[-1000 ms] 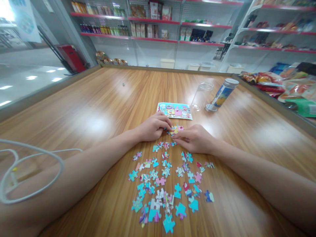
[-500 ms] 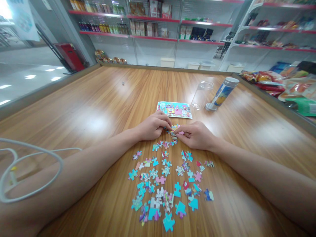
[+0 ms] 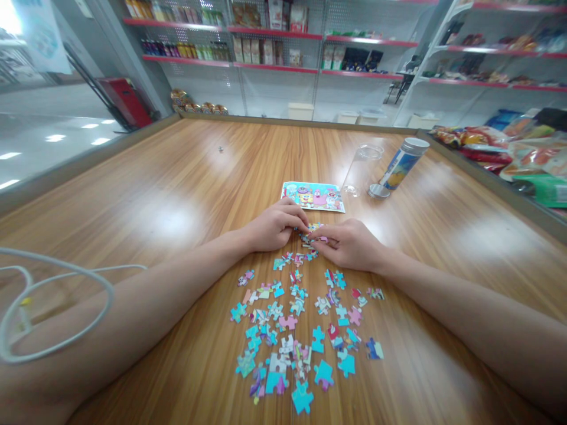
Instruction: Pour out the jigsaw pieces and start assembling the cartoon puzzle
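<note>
My left hand (image 3: 280, 225) rests on the table with its fingers bent together over the left edge of a small cluster of puzzle pieces (image 3: 315, 228). From the other side my right hand (image 3: 348, 243) meets it, thumb and forefinger pinched at the same cluster; the fingers partly hide the pieces there. Just beyond lies a picture card (image 3: 313, 198) with cartoon figures on light blue. Between my forearms are spread many loose jigsaw pieces (image 3: 302, 396), mostly turquoise, with some pink, white and purple.
A clear plastic jar (image 3: 362, 171) stands at the back right beside a blue canister (image 3: 404, 166), a round metal lid (image 3: 378, 190) at its foot. A white cable (image 3: 57, 274) loops over my left forearm. Snack packets (image 3: 482, 144) lie past the table's right edge. Stocked shelves (image 3: 274, 35) line the back.
My right hand has shifted slightly left, its fingertips now closer to those of my left hand at the cluster. The left hand stays nearly still, and the loose pieces lie as before.
</note>
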`<state>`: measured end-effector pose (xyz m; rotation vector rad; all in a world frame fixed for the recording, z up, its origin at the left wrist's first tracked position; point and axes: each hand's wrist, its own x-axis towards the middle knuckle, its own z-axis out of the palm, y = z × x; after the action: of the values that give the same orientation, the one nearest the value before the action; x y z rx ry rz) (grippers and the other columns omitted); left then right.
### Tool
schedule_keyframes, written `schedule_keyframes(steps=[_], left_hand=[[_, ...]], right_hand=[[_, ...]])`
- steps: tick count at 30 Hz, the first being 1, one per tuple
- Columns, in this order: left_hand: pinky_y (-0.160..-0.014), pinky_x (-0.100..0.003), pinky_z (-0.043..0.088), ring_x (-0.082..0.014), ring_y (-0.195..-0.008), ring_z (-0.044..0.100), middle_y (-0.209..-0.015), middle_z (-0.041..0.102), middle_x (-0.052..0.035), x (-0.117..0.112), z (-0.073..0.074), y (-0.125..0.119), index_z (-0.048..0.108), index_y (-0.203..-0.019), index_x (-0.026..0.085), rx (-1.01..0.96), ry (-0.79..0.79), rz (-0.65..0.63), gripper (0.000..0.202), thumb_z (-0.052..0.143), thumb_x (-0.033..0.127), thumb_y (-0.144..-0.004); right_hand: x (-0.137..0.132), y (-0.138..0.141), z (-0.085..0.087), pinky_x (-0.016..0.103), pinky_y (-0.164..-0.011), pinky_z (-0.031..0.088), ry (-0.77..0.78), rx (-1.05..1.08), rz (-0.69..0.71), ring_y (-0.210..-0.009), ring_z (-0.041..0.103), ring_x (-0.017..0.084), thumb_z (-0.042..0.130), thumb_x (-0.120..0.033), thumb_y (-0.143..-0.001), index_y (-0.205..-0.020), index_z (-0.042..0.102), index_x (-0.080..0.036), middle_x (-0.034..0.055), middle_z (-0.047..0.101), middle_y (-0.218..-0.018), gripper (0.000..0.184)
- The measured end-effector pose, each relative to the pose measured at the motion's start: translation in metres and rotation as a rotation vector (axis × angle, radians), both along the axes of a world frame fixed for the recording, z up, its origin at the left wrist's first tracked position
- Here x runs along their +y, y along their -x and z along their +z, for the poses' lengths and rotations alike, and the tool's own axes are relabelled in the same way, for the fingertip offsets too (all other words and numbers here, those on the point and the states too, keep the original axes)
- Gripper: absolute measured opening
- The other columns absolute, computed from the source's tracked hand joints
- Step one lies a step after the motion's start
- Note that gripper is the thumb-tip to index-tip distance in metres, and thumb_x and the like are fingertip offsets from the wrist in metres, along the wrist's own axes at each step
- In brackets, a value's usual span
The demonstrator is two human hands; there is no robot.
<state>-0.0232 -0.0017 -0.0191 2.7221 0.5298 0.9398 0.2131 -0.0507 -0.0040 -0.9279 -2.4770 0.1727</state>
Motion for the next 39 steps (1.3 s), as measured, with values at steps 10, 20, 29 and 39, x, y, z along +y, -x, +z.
schedule_keyframes(steps=[10,20,29,39], left_hand=[[-0.098,-0.043,0.049,-0.0189,-0.097,0.06,-0.098,0.073,-0.0041,-0.0001,0.0005,-0.0001,0.077,-0.091,0.022,0.0,0.003,0.004,0.042,0.048,-0.005,-0.075],[-0.097,-0.042,0.049,-0.0187,-0.097,0.059,-0.098,0.073,-0.0035,0.0007,-0.0014,0.0005,0.077,-0.093,0.022,-0.013,-0.004,-0.007,0.043,0.048,-0.005,-0.075],[-0.095,-0.041,0.05,-0.0192,-0.099,0.058,-0.099,0.072,-0.0035,0.0015,-0.0021,0.001,0.076,-0.095,0.022,-0.027,-0.022,-0.026,0.044,0.049,-0.007,-0.074],[-0.091,-0.041,0.05,-0.0193,-0.096,0.056,-0.096,0.073,-0.003,-0.0019,0.004,0.0008,0.077,-0.092,0.024,-0.045,-0.064,-0.104,0.044,0.05,-0.006,-0.076]], right_hand=[[-0.0004,-0.004,0.0017,0.023,-0.051,0.032,-0.014,0.025,0.053,-0.044,0.045,0.008,0.055,-0.019,-0.085,-0.105,0.076,-0.02,-0.0038,0.055,-0.051,0.029],[-0.001,-0.0039,0.0025,0.021,-0.051,0.035,-0.003,0.02,0.098,-0.045,0.05,0.008,0.055,-0.018,-0.084,-0.104,0.076,-0.019,-0.0041,0.055,-0.051,0.029],[0.0006,-0.0066,0.0036,0.02,-0.046,0.034,-0.082,0.157,0.122,-0.041,0.044,0.007,0.054,-0.011,-0.078,-0.093,0.077,-0.017,-0.0047,0.053,-0.049,0.028],[-0.0005,-0.0079,0.0069,0.021,-0.048,0.035,-0.03,0.103,0.372,-0.045,0.047,0.007,0.048,-0.008,-0.074,-0.086,0.077,-0.017,-0.0027,0.06,-0.054,0.032]])
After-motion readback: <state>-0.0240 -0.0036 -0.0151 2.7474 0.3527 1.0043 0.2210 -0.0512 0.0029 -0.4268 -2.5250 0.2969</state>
